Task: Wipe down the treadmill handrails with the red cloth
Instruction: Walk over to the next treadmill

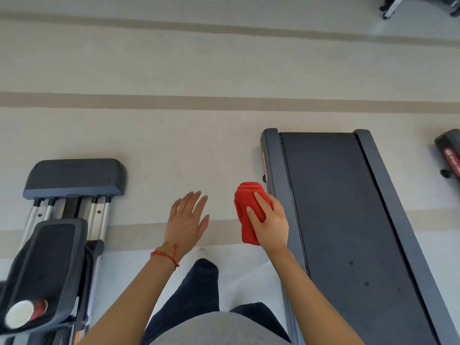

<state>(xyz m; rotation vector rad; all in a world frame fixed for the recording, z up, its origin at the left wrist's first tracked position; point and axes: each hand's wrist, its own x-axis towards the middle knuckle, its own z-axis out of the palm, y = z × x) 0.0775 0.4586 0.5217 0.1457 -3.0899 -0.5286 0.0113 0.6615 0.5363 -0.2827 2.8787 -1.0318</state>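
Note:
My right hand (270, 221) grips a folded red cloth (245, 207) in the air, just left of the treadmill's side rail (276, 175). The treadmill's dark belt (336, 207) runs down the right half of the view. Its handrails are out of sight. My left hand (188, 220) hovers beside the cloth with flat, spread fingers and holds nothing. A red string bracelet sits on that wrist.
An elliptical machine (72, 180) with a foot pedal (47, 265) stands at the left. Part of another machine (449, 155) shows at the right edge. Pale striped floor (199, 120) lies between the two machines, where my dark-trousered leg (199, 285) stands.

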